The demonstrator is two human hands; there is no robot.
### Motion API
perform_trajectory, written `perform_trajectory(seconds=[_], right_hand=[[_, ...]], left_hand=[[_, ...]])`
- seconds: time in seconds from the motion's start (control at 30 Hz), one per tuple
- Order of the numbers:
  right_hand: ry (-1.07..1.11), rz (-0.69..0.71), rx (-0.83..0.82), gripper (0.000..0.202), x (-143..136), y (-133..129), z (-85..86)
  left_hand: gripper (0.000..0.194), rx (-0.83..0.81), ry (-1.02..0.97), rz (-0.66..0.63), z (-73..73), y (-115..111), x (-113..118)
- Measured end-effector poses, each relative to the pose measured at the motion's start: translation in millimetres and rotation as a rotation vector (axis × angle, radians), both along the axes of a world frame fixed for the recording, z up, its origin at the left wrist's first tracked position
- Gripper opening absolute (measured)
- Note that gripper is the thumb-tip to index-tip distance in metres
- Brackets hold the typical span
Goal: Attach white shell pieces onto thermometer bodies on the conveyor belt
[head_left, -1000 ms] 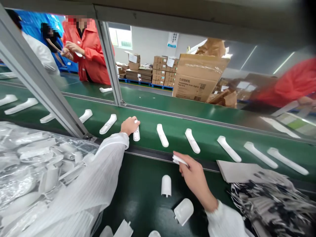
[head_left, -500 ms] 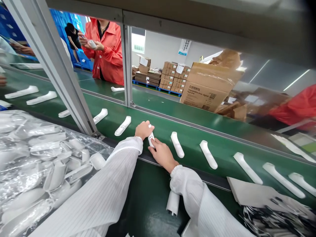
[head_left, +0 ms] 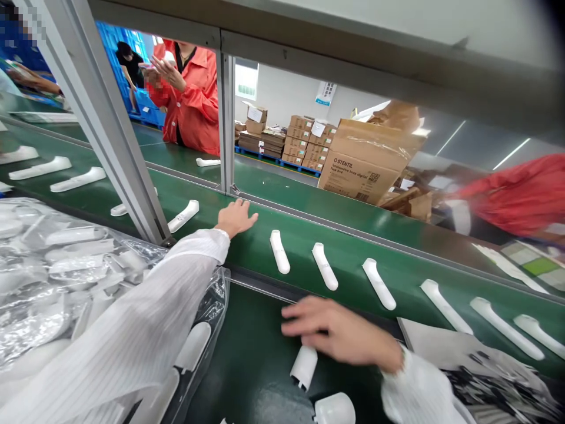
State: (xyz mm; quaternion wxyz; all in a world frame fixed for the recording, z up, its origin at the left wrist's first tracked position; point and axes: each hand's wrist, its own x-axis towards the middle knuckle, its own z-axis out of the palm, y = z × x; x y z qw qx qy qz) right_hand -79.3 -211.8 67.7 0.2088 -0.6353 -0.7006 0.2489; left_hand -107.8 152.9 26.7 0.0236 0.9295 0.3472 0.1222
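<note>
My left hand (head_left: pixel 237 218) reaches over the green conveyor belt, fingers stretched forward and thumb apart; whatever lies beneath it is hidden. To its right, a white curved handle-shaped housing (head_left: pixel 279 252) rests on the belt, with similar housings (head_left: pixel 325 267) beyond. My right hand (head_left: pixel 342 331), blurred by motion, hovers over the near green surface with fingers spread and nothing visible in them. Just below its fingers lies a short white plastic cover (head_left: pixel 304 366). Another white cover (head_left: pixel 335 408) sits nearer to me.
A clear plastic bag (head_left: pixel 66 282) of white parts fills the left side. A metal post (head_left: pixel 110 118) rises at left. Grey sheets and a bundle of dark and white wires (head_left: pixel 498 383) lie at right. Across the belt stands a person in a red jacket (head_left: pixel 194 106).
Both hands have come off the white housing they touched together, which now lies free on the belt. My left hand has moved left; my right hand has drawn back toward me and right.
</note>
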Motion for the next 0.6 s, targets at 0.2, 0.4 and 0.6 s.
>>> perform_trajectory(seconds=[0.2, 0.4, 0.6], right_hand=[[-0.124, -0.019, -0.010, 0.049, -31, -52, -19.4], [-0.038, -0.350, 0.101, 0.045, -6, -4, -46.1], [-0.127, -0.753, 0.216, 0.028, 13, 119, -62.0]], left_hand=[[0.049, -0.248, 0.251, 0.104, -2.6, 18, -1], [0.043, -0.281, 0.126, 0.116, -13.5, -9, 24], [0.039, -0.278, 0.026, 0.169, -36.9, -34, 26]])
